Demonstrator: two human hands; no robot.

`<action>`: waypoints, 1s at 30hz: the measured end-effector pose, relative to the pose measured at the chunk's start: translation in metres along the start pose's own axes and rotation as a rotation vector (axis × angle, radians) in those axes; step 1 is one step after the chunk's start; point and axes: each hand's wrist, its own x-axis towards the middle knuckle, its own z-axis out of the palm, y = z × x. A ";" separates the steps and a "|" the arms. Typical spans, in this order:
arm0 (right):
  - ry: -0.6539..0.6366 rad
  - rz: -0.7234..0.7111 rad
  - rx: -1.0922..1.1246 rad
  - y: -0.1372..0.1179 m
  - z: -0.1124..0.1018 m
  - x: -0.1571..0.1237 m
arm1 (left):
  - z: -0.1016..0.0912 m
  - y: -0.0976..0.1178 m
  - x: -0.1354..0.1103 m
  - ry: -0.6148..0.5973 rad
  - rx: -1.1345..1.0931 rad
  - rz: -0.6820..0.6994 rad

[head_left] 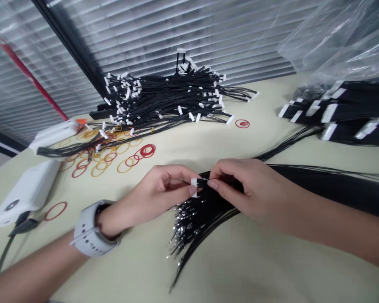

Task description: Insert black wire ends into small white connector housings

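a: and there, well in from the far edge of the worktop (281, 261), the white connector (194, 187) was pinched between thumb and fingers of the left hand (164, 189)!

b: and the right hand (246, 189)?

a: closed as well, just beside it, thumb against forefinger; black leads (202, 183) were gripped there, right at the connector's side. whether they were fully seated could not be told.

b: how was that best handled, then?

a: steadily! in this judgement, the connector was to be kept square and still, the leads gripped close behind the housing, any push kept straight so that nothing was bent. a light tug would have made a fair check.

b: and the loose wires (213, 206)?

a: fanned out beneath the hands, metal tips (183, 223) aimed toward the near left corner, best left unsnagged. along the far edge, finished-looking cables (170, 97) were heaped, and nearer the left edge rubber bands (106, 157) were scattered!
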 end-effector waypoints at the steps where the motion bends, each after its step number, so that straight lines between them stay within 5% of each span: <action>1: -0.003 -0.007 0.001 0.001 0.000 0.000 | 0.000 0.000 0.000 -0.006 -0.004 0.000; 30: 0.119 -0.165 -0.032 -0.002 0.015 -0.005 | 0.003 -0.008 0.001 0.080 -0.055 0.045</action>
